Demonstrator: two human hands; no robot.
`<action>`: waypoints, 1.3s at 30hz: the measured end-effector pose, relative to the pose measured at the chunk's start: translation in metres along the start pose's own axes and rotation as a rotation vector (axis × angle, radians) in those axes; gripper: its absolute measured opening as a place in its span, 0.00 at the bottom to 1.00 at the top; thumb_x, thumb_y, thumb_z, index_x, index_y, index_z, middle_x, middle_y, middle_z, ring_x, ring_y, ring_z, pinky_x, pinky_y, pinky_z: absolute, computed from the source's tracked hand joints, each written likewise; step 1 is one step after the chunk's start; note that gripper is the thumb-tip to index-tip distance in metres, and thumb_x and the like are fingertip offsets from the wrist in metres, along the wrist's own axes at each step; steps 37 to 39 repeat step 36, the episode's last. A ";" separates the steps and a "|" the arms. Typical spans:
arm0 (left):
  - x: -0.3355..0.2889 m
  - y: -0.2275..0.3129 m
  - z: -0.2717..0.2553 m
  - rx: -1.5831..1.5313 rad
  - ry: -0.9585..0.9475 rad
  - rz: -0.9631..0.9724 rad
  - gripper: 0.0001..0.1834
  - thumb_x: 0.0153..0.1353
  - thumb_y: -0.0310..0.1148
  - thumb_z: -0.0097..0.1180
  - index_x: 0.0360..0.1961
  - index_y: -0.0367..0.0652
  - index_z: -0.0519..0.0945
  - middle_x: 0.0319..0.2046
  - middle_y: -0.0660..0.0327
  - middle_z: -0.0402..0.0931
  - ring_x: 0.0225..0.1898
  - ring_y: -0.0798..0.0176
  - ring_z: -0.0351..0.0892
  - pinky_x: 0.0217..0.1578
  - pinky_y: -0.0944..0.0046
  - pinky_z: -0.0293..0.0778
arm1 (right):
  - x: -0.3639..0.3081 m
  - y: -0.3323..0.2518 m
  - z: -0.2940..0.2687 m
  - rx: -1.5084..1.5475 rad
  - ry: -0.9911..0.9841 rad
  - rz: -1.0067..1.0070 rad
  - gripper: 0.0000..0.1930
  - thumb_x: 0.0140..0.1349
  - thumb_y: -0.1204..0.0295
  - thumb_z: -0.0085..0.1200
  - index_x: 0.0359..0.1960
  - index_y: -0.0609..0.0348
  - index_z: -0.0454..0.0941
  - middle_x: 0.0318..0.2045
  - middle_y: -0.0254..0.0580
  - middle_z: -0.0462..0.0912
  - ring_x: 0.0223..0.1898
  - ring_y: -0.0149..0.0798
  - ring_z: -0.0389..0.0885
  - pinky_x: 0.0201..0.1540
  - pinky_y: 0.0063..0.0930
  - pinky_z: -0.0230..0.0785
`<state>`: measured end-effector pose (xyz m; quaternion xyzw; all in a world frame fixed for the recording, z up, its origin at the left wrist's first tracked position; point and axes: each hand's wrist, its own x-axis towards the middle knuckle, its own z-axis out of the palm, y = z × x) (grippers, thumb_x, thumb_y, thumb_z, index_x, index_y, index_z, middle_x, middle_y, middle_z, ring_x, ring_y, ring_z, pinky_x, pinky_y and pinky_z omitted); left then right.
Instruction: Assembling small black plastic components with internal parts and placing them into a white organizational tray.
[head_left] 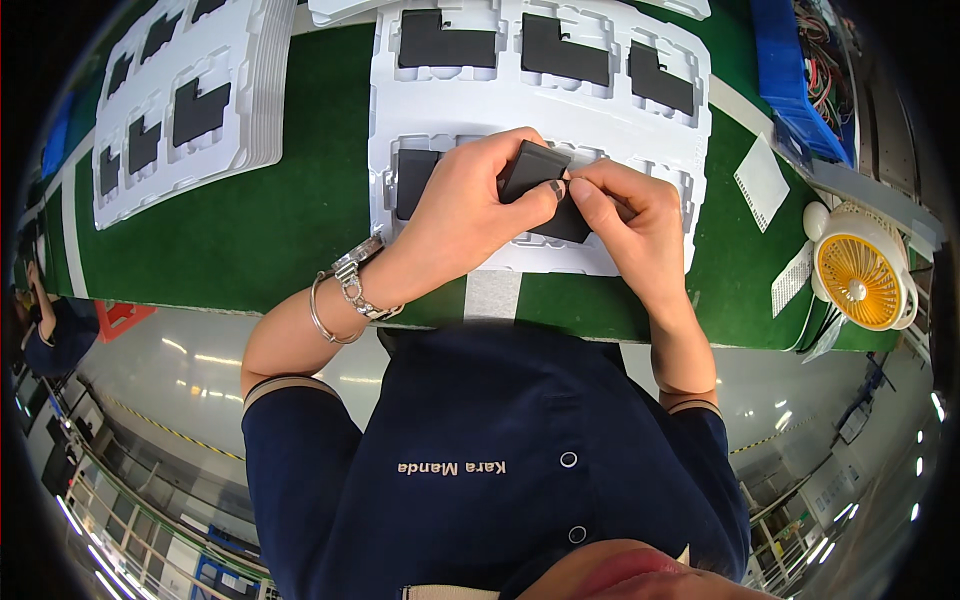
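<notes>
My left hand [465, 205] is closed around a flat black pack [533, 165], tilted up between thumb and fingers above the white tray [540, 105]. Thumb and forefinger of my right hand [635, 205] pinch at the pack's edge, by my left thumb tip; whatever small part lies between them is too small to make out. Just under the fingers shows another black surface [570, 222]; I cannot tell whether it belongs to the held pack. L-shaped black packs [448, 45] fill the tray's far row, and one more [412, 180] is partly covered by my left hand.
A stack of white trays [255, 110] bearing similar packs stands at the left on the green table mat [310, 235]. To the right are a blue bin [790, 90] with wires, a white and yellow fan [858, 268], and a paper sheet [762, 183].
</notes>
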<state>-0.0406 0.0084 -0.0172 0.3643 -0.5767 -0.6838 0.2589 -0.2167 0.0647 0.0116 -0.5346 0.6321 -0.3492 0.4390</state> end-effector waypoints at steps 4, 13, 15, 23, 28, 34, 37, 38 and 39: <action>-0.002 -0.002 0.000 -0.020 0.008 0.011 0.10 0.57 0.31 0.56 0.28 0.36 0.71 0.16 0.68 0.62 0.19 0.76 0.56 0.19 0.68 0.54 | -0.002 0.000 0.001 -0.008 0.009 -0.006 0.07 0.60 0.73 0.57 0.31 0.66 0.81 0.19 0.34 0.77 0.20 0.23 0.66 0.23 0.21 0.58; -0.001 0.003 0.000 -0.001 0.004 -0.017 0.10 0.57 0.31 0.57 0.29 0.36 0.71 0.16 0.67 0.62 0.20 0.75 0.56 0.20 0.68 0.55 | 0.001 0.001 0.000 -0.001 0.001 -0.011 0.07 0.60 0.73 0.57 0.31 0.66 0.81 0.19 0.34 0.76 0.20 0.23 0.64 0.22 0.21 0.56; 0.002 0.000 0.001 -0.015 -0.010 -0.005 0.09 0.56 0.31 0.57 0.30 0.36 0.72 0.16 0.67 0.63 0.20 0.75 0.57 0.20 0.68 0.56 | 0.001 0.000 -0.003 -0.024 0.009 -0.012 0.07 0.60 0.73 0.57 0.31 0.66 0.81 0.19 0.34 0.76 0.20 0.23 0.65 0.22 0.21 0.57; -0.003 0.009 0.000 0.090 0.031 -0.005 0.08 0.58 0.27 0.58 0.35 0.35 0.74 0.21 0.64 0.71 0.23 0.76 0.66 0.23 0.70 0.64 | 0.002 0.006 0.000 -0.048 0.016 -0.069 0.07 0.58 0.71 0.60 0.30 0.63 0.81 0.22 0.42 0.80 0.18 0.35 0.74 0.23 0.28 0.66; -0.008 0.016 -0.010 -0.025 -0.017 0.002 0.05 0.61 0.25 0.56 0.35 0.35 0.73 0.25 0.68 0.72 0.26 0.78 0.66 0.27 0.75 0.65 | 0.002 0.000 -0.006 -0.212 0.122 -0.216 0.09 0.57 0.68 0.62 0.31 0.62 0.81 0.25 0.37 0.83 0.19 0.37 0.76 0.23 0.26 0.67; -0.023 0.028 -0.032 -0.148 0.079 0.068 0.03 0.63 0.25 0.54 0.35 0.36 0.75 0.29 0.67 0.71 0.28 0.78 0.64 0.30 0.77 0.62 | 0.007 -0.005 -0.033 -0.101 0.285 -0.118 0.08 0.63 0.76 0.49 0.34 0.67 0.80 0.28 0.37 0.82 0.24 0.21 0.72 0.26 0.15 0.61; -0.032 0.026 -0.045 -0.107 0.096 0.204 0.08 0.62 0.31 0.58 0.37 0.37 0.76 0.30 0.63 0.71 0.31 0.71 0.68 0.35 0.73 0.64 | 0.016 0.000 -0.040 -0.019 0.386 -0.107 0.09 0.64 0.75 0.48 0.37 0.66 0.81 0.29 0.41 0.83 0.28 0.27 0.77 0.34 0.17 0.67; -0.032 0.026 -0.045 -0.107 0.096 0.204 0.08 0.62 0.31 0.58 0.37 0.37 0.76 0.30 0.63 0.71 0.31 0.71 0.68 0.35 0.73 0.64 | 0.016 0.000 -0.040 -0.019 0.386 -0.107 0.09 0.64 0.75 0.48 0.37 0.66 0.81 0.29 0.41 0.83 0.28 0.27 0.77 0.34 0.17 0.67; -0.032 0.026 -0.045 -0.107 0.096 0.204 0.08 0.62 0.31 0.58 0.37 0.37 0.76 0.30 0.63 0.71 0.31 0.71 0.68 0.35 0.73 0.64 | 0.016 0.000 -0.040 -0.019 0.386 -0.107 0.09 0.64 0.75 0.48 0.37 0.66 0.81 0.29 0.41 0.83 0.28 0.27 0.77 0.34 0.17 0.67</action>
